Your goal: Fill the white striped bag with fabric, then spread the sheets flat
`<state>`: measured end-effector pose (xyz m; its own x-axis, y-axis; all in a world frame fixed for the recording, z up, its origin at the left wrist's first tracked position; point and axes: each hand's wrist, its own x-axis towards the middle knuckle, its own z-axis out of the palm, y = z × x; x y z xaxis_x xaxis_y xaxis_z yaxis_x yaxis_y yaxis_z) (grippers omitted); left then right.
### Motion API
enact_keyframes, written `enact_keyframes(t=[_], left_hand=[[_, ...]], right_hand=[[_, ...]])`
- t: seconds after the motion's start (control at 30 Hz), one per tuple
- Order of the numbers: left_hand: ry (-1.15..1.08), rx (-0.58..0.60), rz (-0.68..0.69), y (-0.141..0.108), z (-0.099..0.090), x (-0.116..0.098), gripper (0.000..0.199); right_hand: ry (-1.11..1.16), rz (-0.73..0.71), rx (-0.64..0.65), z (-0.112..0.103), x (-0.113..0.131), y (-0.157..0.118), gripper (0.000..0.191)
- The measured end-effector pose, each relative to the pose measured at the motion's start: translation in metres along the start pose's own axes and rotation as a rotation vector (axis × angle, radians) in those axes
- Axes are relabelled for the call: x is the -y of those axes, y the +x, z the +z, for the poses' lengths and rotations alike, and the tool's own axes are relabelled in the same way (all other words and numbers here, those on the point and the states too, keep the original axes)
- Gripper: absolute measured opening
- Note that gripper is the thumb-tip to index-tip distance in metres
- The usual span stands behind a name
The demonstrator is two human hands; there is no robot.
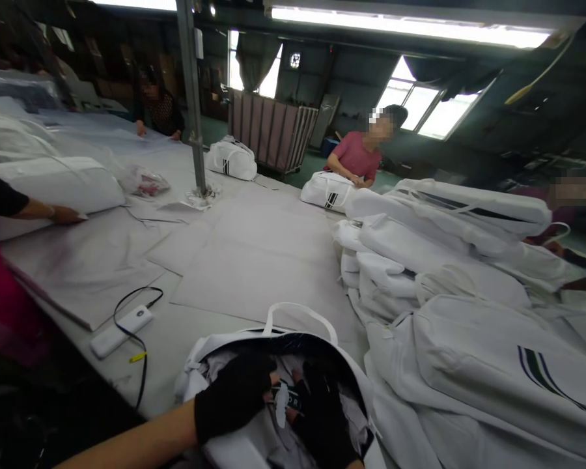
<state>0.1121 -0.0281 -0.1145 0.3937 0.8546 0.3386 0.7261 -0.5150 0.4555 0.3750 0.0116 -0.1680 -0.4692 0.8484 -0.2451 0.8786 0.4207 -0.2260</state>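
An open white bag [202,345] with a dark lining and a raised white handle lies at the table's near edge. Greyish, crumpled material fills it. My left hand [237,394], in a black fingerless glove, reaches into the bag, its fingertips bent at a dark label [293,398] with pale letters. A small whitish piece [282,404] lies between the hands. From the right, my right hand [325,417], gloved alike, touches the material beside the label. What either hand grips, if anything, is too small to tell.
Stacked white bags [449,260] crowd the right side. A white power bank [122,331] with a black cable lies left on the table [268,241]. A co-worker's hand [67,215] touches a white bag at left. Other people stand around the table's far side.
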Motion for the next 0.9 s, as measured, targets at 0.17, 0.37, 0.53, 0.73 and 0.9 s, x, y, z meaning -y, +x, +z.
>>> enact_keyframes(t=[0.17, 0.37, 0.53, 0.73, 0.9], left_hand=[[0.298, 0.06, -0.352, 0.008, -0.028, 0.039, 0.064], [0.423, 0.129, -0.294, 0.004, -0.015, 0.063, 0.032], [0.506, 0.018, -0.144, -0.006, 0.0, 0.059, 0.032], [0.423, -0.181, -0.068, -0.038, 0.012, 0.086, 0.035], [0.171, -0.283, -0.138, -0.054, 0.021, 0.131, 0.035]], right_hand=[[-0.011, -0.036, -0.075, -0.011, 0.011, 0.005, 0.071], [-0.029, -0.097, -0.133, -0.005, 0.022, 0.018, 0.069], [0.036, -0.134, -0.153, -0.003, 0.02, 0.019, 0.072], [0.19, -0.073, -0.455, -0.034, 0.008, -0.026, 0.052], [0.12, 0.371, -0.66, -0.045, -0.035, -0.052, 0.07]])
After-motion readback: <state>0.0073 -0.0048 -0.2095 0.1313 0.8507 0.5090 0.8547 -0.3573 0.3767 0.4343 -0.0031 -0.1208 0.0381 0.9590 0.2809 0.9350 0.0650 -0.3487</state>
